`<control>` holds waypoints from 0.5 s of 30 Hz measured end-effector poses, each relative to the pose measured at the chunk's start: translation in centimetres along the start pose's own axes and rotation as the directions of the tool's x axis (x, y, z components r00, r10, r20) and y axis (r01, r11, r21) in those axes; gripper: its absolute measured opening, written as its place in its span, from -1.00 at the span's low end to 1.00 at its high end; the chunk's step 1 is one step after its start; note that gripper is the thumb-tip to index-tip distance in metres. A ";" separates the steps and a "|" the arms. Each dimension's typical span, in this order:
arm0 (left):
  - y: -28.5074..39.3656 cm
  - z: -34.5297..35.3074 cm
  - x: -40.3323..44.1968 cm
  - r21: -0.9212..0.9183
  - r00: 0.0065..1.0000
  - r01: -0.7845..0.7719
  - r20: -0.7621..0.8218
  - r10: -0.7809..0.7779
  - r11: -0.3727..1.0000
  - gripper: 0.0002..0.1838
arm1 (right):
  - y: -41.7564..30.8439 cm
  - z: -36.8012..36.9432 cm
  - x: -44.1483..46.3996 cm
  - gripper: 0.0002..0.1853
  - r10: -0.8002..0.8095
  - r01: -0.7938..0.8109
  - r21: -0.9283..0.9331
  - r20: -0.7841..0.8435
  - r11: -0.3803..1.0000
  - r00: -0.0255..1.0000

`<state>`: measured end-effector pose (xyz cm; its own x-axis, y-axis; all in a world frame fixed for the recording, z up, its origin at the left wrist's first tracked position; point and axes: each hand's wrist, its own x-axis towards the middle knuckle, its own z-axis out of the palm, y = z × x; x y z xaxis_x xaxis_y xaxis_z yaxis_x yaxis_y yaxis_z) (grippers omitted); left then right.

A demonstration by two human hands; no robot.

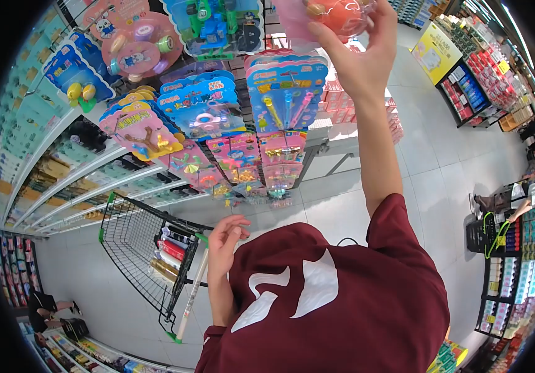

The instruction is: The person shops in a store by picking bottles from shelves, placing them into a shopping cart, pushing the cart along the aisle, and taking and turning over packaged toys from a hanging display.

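My right hand (365, 59) is raised at the top of the view, thumb and fingers closed around a packaged toy (340, 18) with an orange-red piece under clear plastic on a pink card. The frame edge cuts off its upper part, so I cannot tell whether it still hangs from a hook. My left hand (224, 239) is in front of my chest beside the shopping cart's handle (194, 289), fingers loosely bent and apart, holding nothing. Below and left of my right hand hangs a blue card (287, 93) with pen-like toys.
Other carded toys (199, 105) hang in rows ahead. The black wire shopping cart (137, 239) stands at my left with several packages (171, 252) inside. Shelves line both sides. One person with a basket (497, 236) is at the right, another person (46, 311) at lower left.
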<state>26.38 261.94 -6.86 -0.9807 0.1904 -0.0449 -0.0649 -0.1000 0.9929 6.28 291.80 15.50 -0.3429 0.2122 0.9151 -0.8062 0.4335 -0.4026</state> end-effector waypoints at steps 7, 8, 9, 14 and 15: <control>-0.4 0.9 -0.1 -0.007 1.000 0.009 0.006 -0.009 1.000 -0.69 | -1.7 -2.3 0.4 -0.05 -0.323 0.323 -0.177 0.030 0.930 0.946; -0.4 1.1 -0.1 -0.011 1.000 0.010 0.006 -0.010 1.000 -0.69 | -1.8 -2.6 0.4 -0.05 -0.324 0.324 -0.177 0.033 0.929 0.946; -0.5 1.3 -0.2 -0.014 1.000 0.014 0.007 -0.014 1.000 -0.68 | -1.9 -2.9 0.3 -0.04 -0.333 0.332 -0.192 0.031 0.924 0.943; -0.7 1.7 0.0 -0.025 1.000 0.016 0.013 -0.016 1.000 -0.67 | -3.1 -3.9 0.2 -0.03 -0.270 0.279 -0.253 0.069 0.926 0.960; -0.7 1.7 0.0 -0.026 1.000 0.018 0.014 -0.018 0.999 -0.67 | -2.3 -3.7 0.5 -0.02 -0.322 0.325 -0.187 0.042 0.927 0.946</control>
<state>26.74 263.63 -7.39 -0.9767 0.2058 -0.0612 -0.0877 -0.1222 0.9886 9.78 294.09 16.78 -0.0847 0.0237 0.9961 -0.7687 0.6345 -0.0805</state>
